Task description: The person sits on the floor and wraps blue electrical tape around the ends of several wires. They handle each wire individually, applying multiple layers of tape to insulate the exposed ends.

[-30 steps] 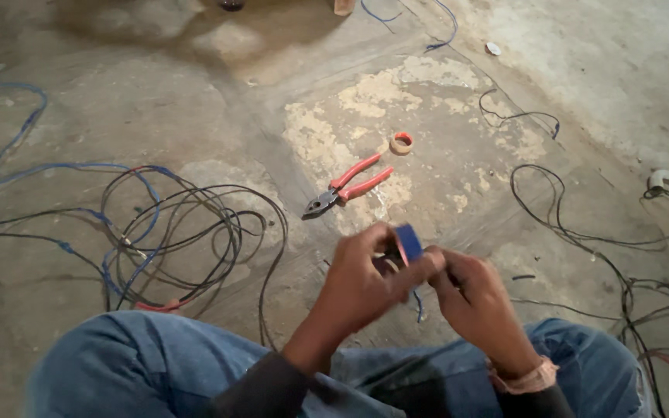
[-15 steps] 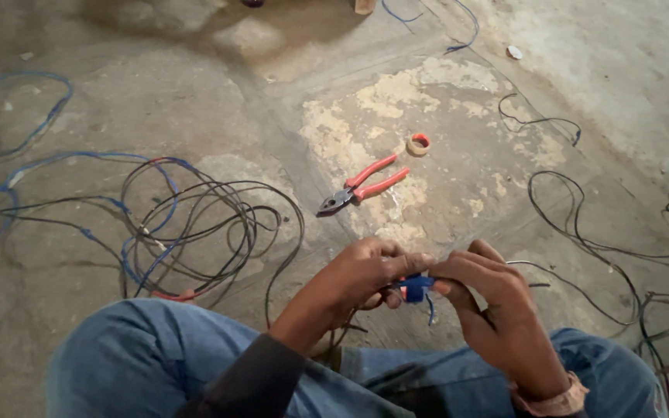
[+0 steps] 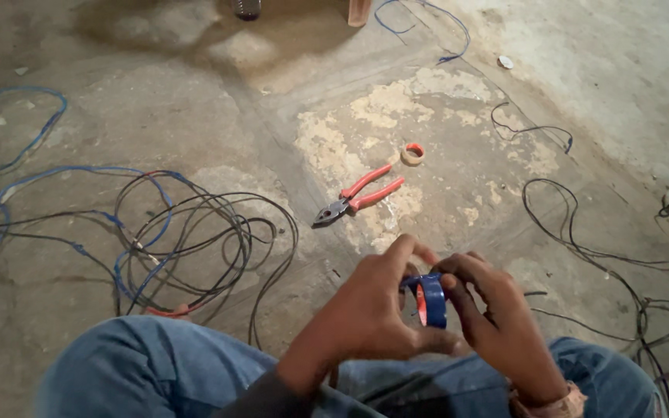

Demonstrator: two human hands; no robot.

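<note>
we are gripping a blue tape roll (image 3: 430, 300) upright between left hand (image 3: 369, 310) and right hand (image 3: 497, 325), fingers closed for control, pliers (image 3: 356, 197) lying just beyond it.

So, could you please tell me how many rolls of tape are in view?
2. A blue roll of tape is held between the left hand and right hand; a small tan roll lies on the floor beyond the red-handled pliers. Others may be hidden.
</note>
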